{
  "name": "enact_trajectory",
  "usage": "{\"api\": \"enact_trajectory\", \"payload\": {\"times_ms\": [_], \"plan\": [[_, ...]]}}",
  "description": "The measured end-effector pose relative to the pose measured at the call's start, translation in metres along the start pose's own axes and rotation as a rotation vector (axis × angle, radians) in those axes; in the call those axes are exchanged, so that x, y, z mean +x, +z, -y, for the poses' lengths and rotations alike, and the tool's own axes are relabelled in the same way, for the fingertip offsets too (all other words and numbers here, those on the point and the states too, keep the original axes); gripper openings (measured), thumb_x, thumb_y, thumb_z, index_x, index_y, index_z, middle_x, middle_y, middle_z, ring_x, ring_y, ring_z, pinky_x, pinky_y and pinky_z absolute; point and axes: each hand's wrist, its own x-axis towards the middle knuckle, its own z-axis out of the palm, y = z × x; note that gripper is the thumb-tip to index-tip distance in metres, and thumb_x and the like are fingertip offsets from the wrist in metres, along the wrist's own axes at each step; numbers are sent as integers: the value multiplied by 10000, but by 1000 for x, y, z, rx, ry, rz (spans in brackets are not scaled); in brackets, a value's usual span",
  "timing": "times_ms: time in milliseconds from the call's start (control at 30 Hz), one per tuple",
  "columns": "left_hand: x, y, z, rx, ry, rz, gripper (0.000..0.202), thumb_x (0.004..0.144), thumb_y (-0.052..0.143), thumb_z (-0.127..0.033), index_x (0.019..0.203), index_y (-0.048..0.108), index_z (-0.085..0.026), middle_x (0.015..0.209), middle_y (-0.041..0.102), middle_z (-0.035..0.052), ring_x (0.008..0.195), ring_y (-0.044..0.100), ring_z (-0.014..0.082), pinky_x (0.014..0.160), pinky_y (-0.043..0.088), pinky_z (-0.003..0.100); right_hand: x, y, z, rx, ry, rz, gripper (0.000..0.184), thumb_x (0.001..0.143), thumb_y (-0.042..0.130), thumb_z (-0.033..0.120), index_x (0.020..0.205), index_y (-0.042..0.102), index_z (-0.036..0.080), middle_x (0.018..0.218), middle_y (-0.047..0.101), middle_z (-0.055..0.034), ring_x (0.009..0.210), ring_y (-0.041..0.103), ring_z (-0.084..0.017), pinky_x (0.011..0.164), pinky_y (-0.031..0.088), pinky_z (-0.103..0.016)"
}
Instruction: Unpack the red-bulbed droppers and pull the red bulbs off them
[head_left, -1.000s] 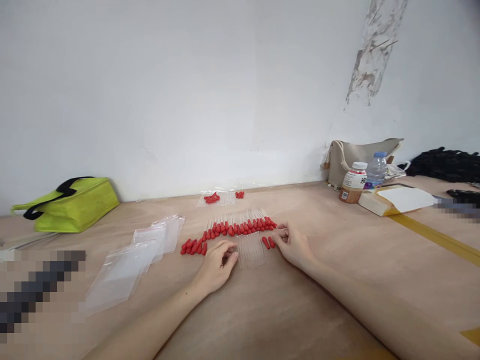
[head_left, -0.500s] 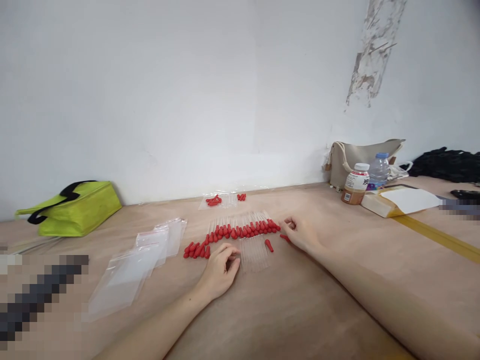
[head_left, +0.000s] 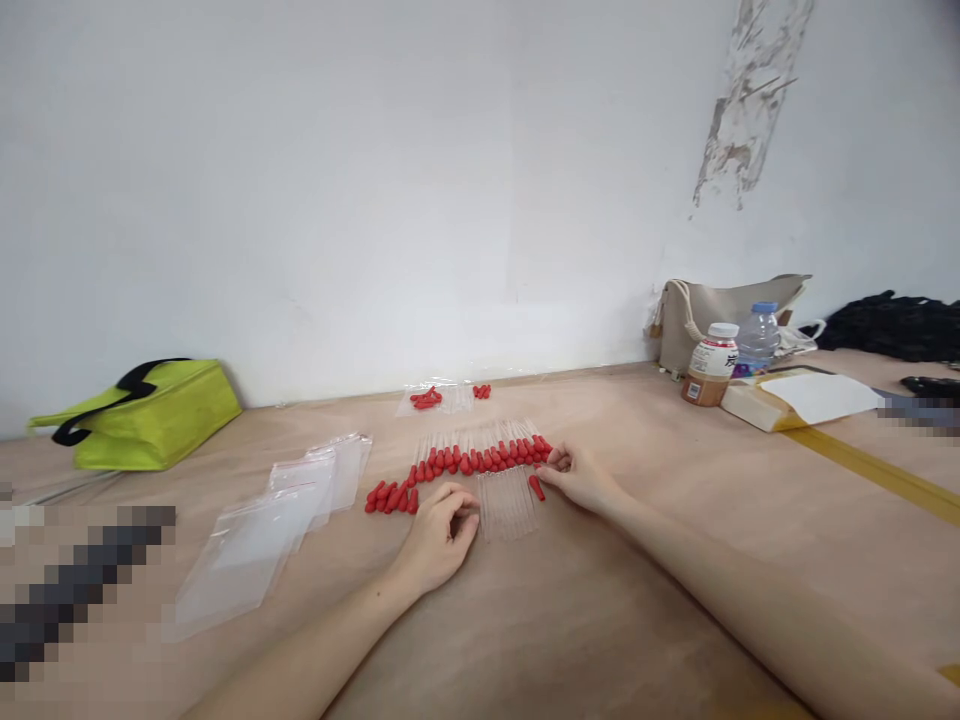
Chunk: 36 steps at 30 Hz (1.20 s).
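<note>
A row of thin clear tubes with red rubber bulbs (head_left: 465, 462) on their near ends runs across the table. In front of it lies a bundle of bare clear tubes (head_left: 508, 508). My left hand (head_left: 441, 535) rests at the left edge of that bundle, fingers loosely curled and thumb a little apart, nothing visible in it. At the row's right end, my right hand (head_left: 581, 480) has its fingertips pinched against the last bulbs; what they hold is hard to see. Just beside it lies one loose red bulb (head_left: 537, 488). More loose bulbs (head_left: 390, 497) are piled left of my left hand.
Overlapping clear zip bags (head_left: 251, 540) lie at left. By the wall is a clear packet (head_left: 454, 399) with red bulbs. A lime-green bag (head_left: 161, 415) stands far left; a drink bottle (head_left: 709, 368), a box (head_left: 757, 408) and a beige bag (head_left: 679, 345) stand right.
My right hand has moved left and slightly down, to the row's end and the loose bulb. A red bulb seen under it before is now out of sight. My left hand stays put.
</note>
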Motion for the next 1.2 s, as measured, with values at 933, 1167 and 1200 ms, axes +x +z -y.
{"api": "enact_trajectory", "payload": {"times_ms": [933,1167,1200], "plan": [[-1,0,1,-66,-71,-51,292,796,438,-173,1088,443,-189,976,521,64,838,546,141,772,487,316,23,-15,-2,-543,-587,-106,265,740,510,156,967,635,211,958,547,-62,893,487,-191,812,381,-332],[0,-2,-4,-18,-58,-96,260,809,451,-223,1066,482,-195,1002,527,67,877,533,165,736,474,310,22,-12,6,-479,-662,-283,204,797,488,195,928,643,212,907,594,-57,875,493,-199,779,362,-347],[1,-3,-4,-2,-52,-121,246,813,453,-242,1047,508,-193,1011,527,71,886,529,171,725,467,307,17,-10,10,-440,-690,-336,207,805,482,200,939,640,214,911,595,-60,872,494,-198,776,362,-347]]}}
